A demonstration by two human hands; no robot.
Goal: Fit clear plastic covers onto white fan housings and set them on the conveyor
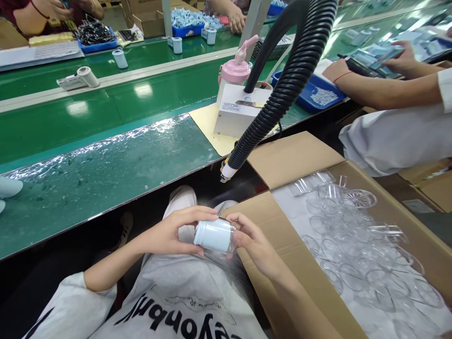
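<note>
- The white shirt (190,292) with dark letters is closest, just below the hands.
- The left hand (171,233) holds the light blue cup (214,235) by its ridged end. Its fingers reach over the top and its thumb is below, with the cup pinched between them.
- The right hand (257,245) pinches the clear cup (232,238) at its far end, with bent fingers and thumb. I can't tell if all its fingers touch.
- The light blue cup lies on its side, tucked in the clear cup, in front of the shirt and over the lap.
- To the right is an open brown box (293,254) with lots of clear cups (360,245) in a messy heap on white lining.
- The black bendy hose (282,89) hangs down past the table edge. Its white tip (229,172) is above the hands, well apart from them.
- The white machine (235,117) sits on a yellow sheet (208,127), with a pink-topped bottle (236,70) just behind it.
- Past the green table (116,174) is a shiny green belt (116,106).
- Farther back are small blue pots (120,59), blue trays (189,30) and other people's hands (236,19).
</note>
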